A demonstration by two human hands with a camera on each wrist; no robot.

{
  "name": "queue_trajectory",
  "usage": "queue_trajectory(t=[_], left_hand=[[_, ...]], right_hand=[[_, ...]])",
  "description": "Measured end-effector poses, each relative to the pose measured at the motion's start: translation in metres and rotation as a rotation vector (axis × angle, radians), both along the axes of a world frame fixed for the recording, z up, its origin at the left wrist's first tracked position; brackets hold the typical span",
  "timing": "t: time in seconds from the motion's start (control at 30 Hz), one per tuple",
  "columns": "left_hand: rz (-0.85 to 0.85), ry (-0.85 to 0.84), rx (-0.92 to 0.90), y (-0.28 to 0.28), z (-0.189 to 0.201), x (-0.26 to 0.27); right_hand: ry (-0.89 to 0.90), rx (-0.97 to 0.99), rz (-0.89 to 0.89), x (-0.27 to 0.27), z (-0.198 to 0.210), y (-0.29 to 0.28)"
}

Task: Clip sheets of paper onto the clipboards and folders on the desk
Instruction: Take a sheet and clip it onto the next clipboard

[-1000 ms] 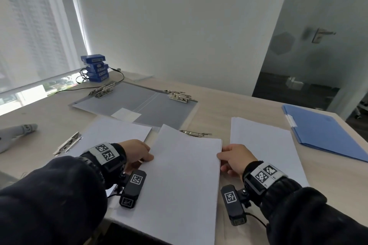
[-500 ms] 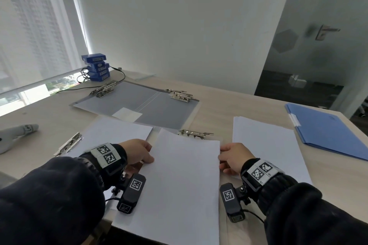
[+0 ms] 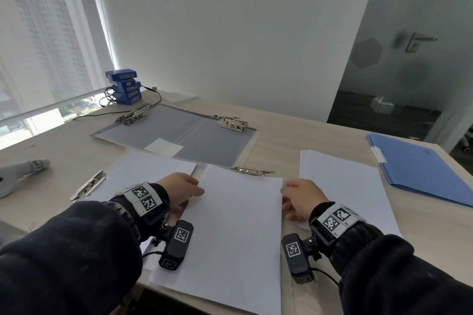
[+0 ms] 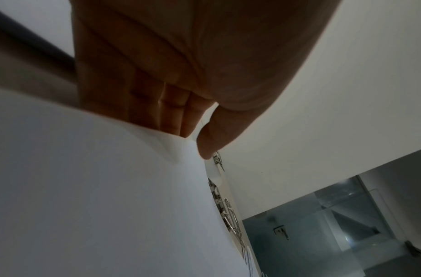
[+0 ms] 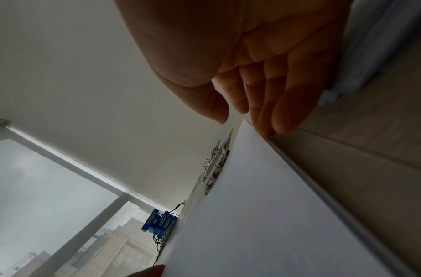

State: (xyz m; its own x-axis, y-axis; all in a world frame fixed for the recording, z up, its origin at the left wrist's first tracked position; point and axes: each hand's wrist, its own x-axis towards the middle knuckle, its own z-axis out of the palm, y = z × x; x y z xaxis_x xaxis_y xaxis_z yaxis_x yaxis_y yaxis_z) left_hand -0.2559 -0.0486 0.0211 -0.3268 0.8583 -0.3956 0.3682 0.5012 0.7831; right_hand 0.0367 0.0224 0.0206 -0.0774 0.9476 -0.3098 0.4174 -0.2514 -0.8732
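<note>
A white sheet [image 3: 235, 233] lies in front of me on a clipboard, with its top edge just below the board's metal clip [image 3: 252, 171]. My left hand [image 3: 198, 188] pinches the sheet's left edge. In the left wrist view the thumb [image 4: 209, 142] lies on top of the sheet [image 4: 97, 187] and the fingers go under it. My right hand [image 3: 285, 199] is at the right edge. Seen from the right wrist, its straight fingers [image 5: 275, 116] touch the sheet's [image 5: 263, 215] edge and the thumb hangs clear. A second clipboard [image 3: 143, 174] with paper lies at the left.
An open grey folder [image 3: 179, 133] with two metal clips lies behind the sheet. To the right are a stack of loose paper [image 3: 340, 186] and a blue folder [image 3: 422, 169]. Blue boxes [image 3: 124, 87] with a cable stand at the back left. A grey object [image 3: 20, 174] lies far left.
The sheet has been turned from askew to nearly square with the desk, and its top edge now sits by the clip. Both hands moved with its side edges.
</note>
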Motion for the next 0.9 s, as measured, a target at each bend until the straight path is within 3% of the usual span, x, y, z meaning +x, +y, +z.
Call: queue_trajectory(t=[0.33, 0.7, 0.9], left_hand=[[-0.026, 0.152, 0.094, 0.000, 0.011, 0.014], [-0.052, 0.126, 0.037, -0.001, 0.018, 0.019], [-0.034, 0.122, 0.043, -0.001, 0.017, 0.016]], right_hand=[[0.012, 0.014, -0.011, -0.003, 0.007, -0.004], [-0.020, 0.023, 0.010, -0.002, 0.010, -0.007], [0.055, -0.015, 0.003, -0.006, 0.010, -0.008]])
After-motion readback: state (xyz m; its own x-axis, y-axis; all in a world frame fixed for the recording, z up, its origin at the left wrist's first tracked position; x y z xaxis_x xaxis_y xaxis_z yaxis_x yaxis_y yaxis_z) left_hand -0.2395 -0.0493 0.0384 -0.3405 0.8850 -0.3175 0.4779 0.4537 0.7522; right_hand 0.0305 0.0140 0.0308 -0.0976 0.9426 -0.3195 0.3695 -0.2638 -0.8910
